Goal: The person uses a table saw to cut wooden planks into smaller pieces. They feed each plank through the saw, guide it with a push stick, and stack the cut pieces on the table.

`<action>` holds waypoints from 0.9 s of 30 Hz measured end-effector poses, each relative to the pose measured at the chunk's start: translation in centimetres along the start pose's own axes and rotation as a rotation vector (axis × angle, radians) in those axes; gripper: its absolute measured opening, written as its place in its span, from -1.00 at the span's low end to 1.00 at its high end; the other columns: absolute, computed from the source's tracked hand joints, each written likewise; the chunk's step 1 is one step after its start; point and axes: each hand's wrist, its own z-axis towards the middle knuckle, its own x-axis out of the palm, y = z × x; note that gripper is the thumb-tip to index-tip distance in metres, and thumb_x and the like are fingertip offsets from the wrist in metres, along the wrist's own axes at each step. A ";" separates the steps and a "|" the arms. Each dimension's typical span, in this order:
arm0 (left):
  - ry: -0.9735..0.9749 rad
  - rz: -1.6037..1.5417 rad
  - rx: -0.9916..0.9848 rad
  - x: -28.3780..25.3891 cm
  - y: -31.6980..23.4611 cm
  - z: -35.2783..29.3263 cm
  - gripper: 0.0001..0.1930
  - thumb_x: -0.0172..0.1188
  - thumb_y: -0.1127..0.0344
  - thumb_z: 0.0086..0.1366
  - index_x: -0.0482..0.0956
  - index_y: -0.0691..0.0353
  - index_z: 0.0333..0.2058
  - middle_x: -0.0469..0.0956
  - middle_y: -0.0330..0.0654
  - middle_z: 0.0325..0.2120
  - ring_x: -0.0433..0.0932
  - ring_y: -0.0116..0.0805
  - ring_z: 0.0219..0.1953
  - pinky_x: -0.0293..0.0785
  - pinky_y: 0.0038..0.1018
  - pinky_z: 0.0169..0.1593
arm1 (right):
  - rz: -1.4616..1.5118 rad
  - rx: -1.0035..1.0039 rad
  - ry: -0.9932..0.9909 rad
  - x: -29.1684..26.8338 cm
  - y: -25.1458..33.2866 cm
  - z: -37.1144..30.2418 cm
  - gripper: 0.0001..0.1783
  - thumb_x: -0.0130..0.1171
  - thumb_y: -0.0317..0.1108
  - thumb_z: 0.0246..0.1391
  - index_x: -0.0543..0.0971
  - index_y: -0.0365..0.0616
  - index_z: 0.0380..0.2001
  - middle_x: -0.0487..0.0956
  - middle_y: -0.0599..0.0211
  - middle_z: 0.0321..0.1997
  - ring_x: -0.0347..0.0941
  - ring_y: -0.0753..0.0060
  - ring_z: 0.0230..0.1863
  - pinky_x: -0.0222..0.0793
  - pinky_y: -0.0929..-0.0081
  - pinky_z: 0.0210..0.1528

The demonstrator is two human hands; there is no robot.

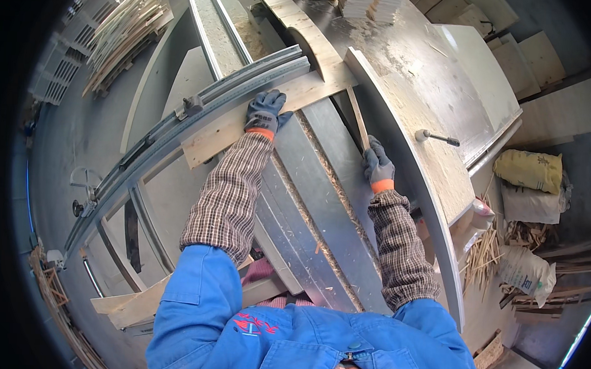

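Note:
A pale wooden board (209, 141) lies crosswise on a metal saw table (302, 165), along a metal fence with a scale (240, 85). My left hand (265, 112), in a grey work glove with an orange cuff, grips this board near its middle, thumb toward the near edge. In my gloved right hand (378, 164) is the near end of a thin wood strip (358, 118). The strip points away from me, its far end close to the board's right end. No saw blade can be made out.
A long side fence (407, 143) curves along the right of my right hand. Beyond it, a lever handle (437, 137) stands on a sawdust-covered surface. Stacked planks (125, 35) are at far left; sacks (529, 172) and wood offcuts (481, 259) lie at right.

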 end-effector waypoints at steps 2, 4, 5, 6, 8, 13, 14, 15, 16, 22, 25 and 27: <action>0.019 0.001 -0.012 0.1 0.1 0.5 -0.36 0.19 -0.21 0.23 0.45 -0.09 0.22 0.34 -0.29 0.30 0.28 -0.16 0.29 0.20 -0.29 0.38 | -0.038 -0.055 -0.003 0.3 -1.2 1.0 -0.57 0.10 -0.27 0.31 0.52 0.05 0.23 0.49 0.61 -0.44 0.30 0.77 -0.56 0.16 0.73 -0.58; 0.054 -0.013 -0.029 0.1 0.2 0.9 -0.36 0.19 -0.21 0.24 0.45 -0.07 0.22 0.34 -0.28 0.30 0.27 -0.15 0.30 0.20 -0.29 0.38 | -0.031 -0.059 -0.007 0.4 -2.2 1.9 -0.57 0.11 -0.28 0.31 0.52 0.06 0.23 0.49 0.62 -0.44 0.29 0.77 -0.57 0.16 0.73 -0.58; 0.040 -0.014 -0.019 0.2 0.3 1.0 -0.36 0.19 -0.21 0.24 0.45 -0.07 0.22 0.34 -0.27 0.30 0.27 -0.15 0.30 0.19 -0.29 0.38 | -0.021 -0.062 -0.011 0.6 -2.5 2.2 -0.57 0.11 -0.28 0.31 0.52 0.07 0.23 0.49 0.62 -0.44 0.29 0.77 -0.58 0.16 0.72 -0.59; 0.036 -0.019 -0.011 0.3 0.4 1.1 -0.36 0.19 -0.20 0.24 0.45 -0.06 0.22 0.34 -0.27 0.30 0.27 -0.14 0.31 0.19 -0.29 0.38 | 0.000 -0.069 -0.016 0.8 -2.7 2.6 -0.57 0.12 -0.28 0.30 0.52 0.07 0.23 0.49 0.62 -0.45 0.28 0.78 -0.59 0.16 0.72 -0.59; 0.021 -0.033 -0.007 0.6 0.5 1.3 -0.36 0.20 -0.19 0.24 0.45 -0.05 0.22 0.34 -0.26 0.30 0.27 -0.13 0.31 0.19 -0.29 0.39 | 0.015 -0.077 -0.011 1.1 -2.6 3.1 -0.57 0.13 -0.29 0.30 0.53 0.08 0.22 0.50 0.63 -0.45 0.26 0.78 -0.60 0.16 0.72 -0.59; 0.014 -0.066 0.001 1.3 1.0 1.5 -0.37 0.23 -0.15 0.23 0.47 -0.03 0.21 0.35 -0.25 0.29 0.26 -0.12 0.30 0.18 -0.28 0.39 | 0.012 0.037 -0.011 1.5 -0.5 2.3 -0.58 0.15 -0.28 0.28 0.54 0.09 0.21 0.49 0.64 -0.46 0.23 0.78 -0.61 0.16 0.71 -0.59; 0.020 -0.080 0.003 1.3 1.2 1.6 -0.38 0.23 -0.14 0.23 0.47 -0.02 0.21 0.35 -0.24 0.30 0.26 -0.12 0.30 0.17 -0.29 0.40 | 0.042 0.095 0.015 1.1 0.0 1.6 -0.58 0.16 -0.34 0.24 0.57 0.02 0.18 0.60 0.59 -0.30 0.25 0.76 -0.58 0.23 0.69 -0.53; 0.044 -0.079 0.006 1.2 1.3 1.8 -0.38 0.22 -0.14 0.23 0.47 -0.01 0.22 0.33 -0.25 0.31 0.26 -0.11 0.30 0.16 -0.29 0.40 | 0.036 0.114 -0.015 1.0 0.3 0.9 -0.58 0.15 -0.34 0.25 0.57 0.03 0.18 0.59 0.60 -0.33 0.24 0.77 -0.59 0.22 0.70 -0.54; 0.036 -0.100 0.008 1.1 1.5 1.8 -0.37 0.22 -0.13 0.24 0.46 0.00 0.22 0.33 -0.24 0.32 0.27 -0.11 0.30 0.16 -0.29 0.40 | 0.064 0.118 -0.020 0.7 0.6 0.2 -0.58 0.15 -0.35 0.25 0.57 0.04 0.18 0.57 0.62 -0.36 0.23 0.78 -0.60 0.21 0.71 -0.54; -0.004 -0.186 0.026 0.7 1.9 0.5 -0.35 0.24 -0.10 0.23 0.45 0.03 0.24 0.35 -0.20 0.31 0.32 -0.06 0.27 0.21 -0.26 0.37 | 0.089 0.150 -0.036 -1.7 0.4 -3.9 -0.58 0.08 -0.33 0.32 0.51 0.01 0.23 0.42 0.64 -0.50 0.19 0.80 -0.62 0.11 0.74 -0.60; -0.118 -0.279 0.050 1.0 1.6 -0.3 -0.40 0.34 0.04 0.17 0.54 0.14 0.16 0.45 -0.10 0.23 0.38 -0.02 0.23 0.22 -0.24 0.37 | 0.111 0.168 -0.044 -2.8 0.0 -5.3 -0.57 0.07 -0.34 0.33 0.49 -0.02 0.25 0.43 0.62 -0.49 0.19 0.81 -0.61 0.12 0.75 -0.59; -0.111 -0.277 0.066 1.2 1.5 -1.1 -0.38 0.34 0.02 0.17 0.52 0.12 0.18 0.44 -0.13 0.24 0.37 -0.03 0.23 0.22 -0.24 0.36 | 0.129 0.183 -0.052 -3.2 -0.4 -6.4 -0.56 0.07 -0.34 0.33 0.49 -0.03 0.25 0.44 0.62 -0.49 0.19 0.81 -0.61 0.12 0.76 -0.59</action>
